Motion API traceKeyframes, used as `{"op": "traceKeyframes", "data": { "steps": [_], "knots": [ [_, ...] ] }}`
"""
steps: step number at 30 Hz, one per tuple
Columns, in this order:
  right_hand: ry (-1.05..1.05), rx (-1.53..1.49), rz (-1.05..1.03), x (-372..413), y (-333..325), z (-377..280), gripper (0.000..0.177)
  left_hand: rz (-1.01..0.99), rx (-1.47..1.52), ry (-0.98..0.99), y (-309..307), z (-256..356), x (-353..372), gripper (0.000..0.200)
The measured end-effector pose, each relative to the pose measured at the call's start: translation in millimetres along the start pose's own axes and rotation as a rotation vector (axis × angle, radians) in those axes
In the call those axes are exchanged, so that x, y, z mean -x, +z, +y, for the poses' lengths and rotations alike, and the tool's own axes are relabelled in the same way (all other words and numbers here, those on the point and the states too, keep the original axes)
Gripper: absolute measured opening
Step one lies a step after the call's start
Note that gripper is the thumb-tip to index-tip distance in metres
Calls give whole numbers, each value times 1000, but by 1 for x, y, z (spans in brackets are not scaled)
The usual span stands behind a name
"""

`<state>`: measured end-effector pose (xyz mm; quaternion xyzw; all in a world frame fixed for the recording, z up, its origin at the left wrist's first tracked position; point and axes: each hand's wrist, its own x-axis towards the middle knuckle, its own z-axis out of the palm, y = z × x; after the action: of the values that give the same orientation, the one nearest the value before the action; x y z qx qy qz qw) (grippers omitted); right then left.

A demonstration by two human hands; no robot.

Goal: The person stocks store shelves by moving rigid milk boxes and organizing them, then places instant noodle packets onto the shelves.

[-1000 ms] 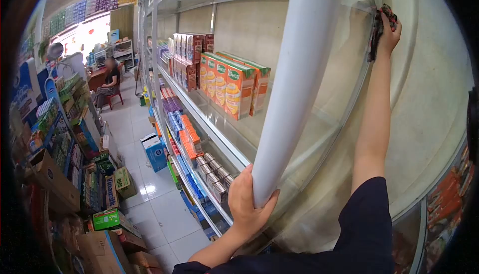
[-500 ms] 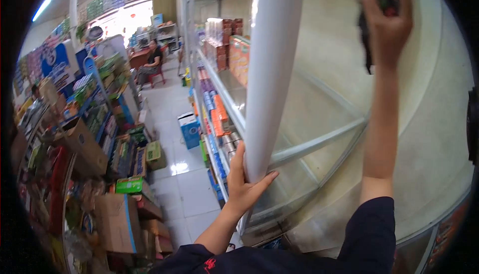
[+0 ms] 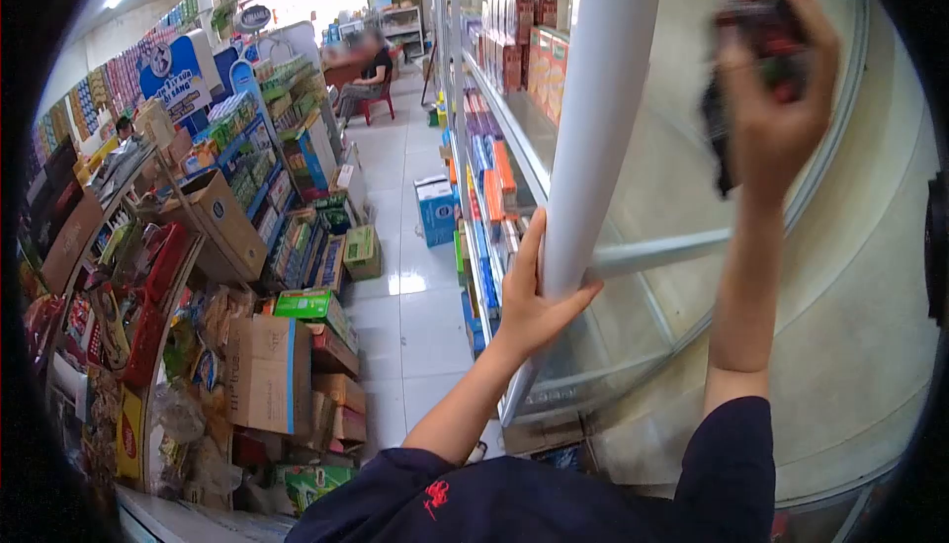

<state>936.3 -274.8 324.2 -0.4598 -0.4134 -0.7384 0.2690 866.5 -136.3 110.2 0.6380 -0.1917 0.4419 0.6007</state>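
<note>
My left hand is braced around the lower part of a thick white post, thumb on its right side and fingers on its left. At the upper right, my raised right hand grips a crumpled black-and-red cloth, blurred by motion. Part of the cloth hangs below the hand. Both lie in front of the pale wall behind the glass shelving. A metal shelf bar runs between the post and my right forearm.
Left of the post, shelves carry boxed goods. A blue carton stands on the tiled aisle. Packed displays and a brown cardboard box line the left side. A person sits on a red chair farther back.
The view has shifted, so the post and aisle appear farther right. My right hand and the cloth sit slightly lower in view. My left hand keeps its hold on the post.
</note>
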Motion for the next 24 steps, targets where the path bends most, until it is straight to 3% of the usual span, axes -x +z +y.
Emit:
{"op": "traceKeyframes", "data": {
  "steps": [1,2,3,5,6,9,13,15,17,19,21,23,24],
  "knots": [
    [-133,-145,-97,2,3,-31,43,-4,-10,-43,-1,1,2,88],
    [-171,-207,7,-1,16,-58,42,-71,-47,-8,-4,0,2,97],
    [-178,-266,-30,4,15,-56,40,-70,-51,-26,-4,0,4,97],
    [-194,-96,-193,5,-4,-42,44,-88,29,-64,-5,-2,3,97],
    [-182,-72,-187,5,-8,-32,44,-73,-45,56,-5,-2,0,96],
    [-135,101,-25,15,-26,31,38,-80,-13,65,-4,-3,0,95],
    [481,256,125,50,-75,119,38,-29,-2,82,-2,-9,1,87],
    [742,246,198,64,-90,134,39,-60,81,-25,-2,-5,3,87],
    [782,174,246,69,-83,117,33,-62,61,-13,-3,-3,1,88],
    [637,-3,209,58,-52,50,33,-101,47,31,-5,-7,0,89],
    [328,66,73,65,-27,-24,36,-141,2,48,-12,-9,2,91],
    [82,-83,-223,94,-24,-80,39,-64,104,92,-7,-11,0,89],
    [99,-92,-225,100,-27,-81,39,-60,265,61,-4,-14,2,86]
  ]
}}
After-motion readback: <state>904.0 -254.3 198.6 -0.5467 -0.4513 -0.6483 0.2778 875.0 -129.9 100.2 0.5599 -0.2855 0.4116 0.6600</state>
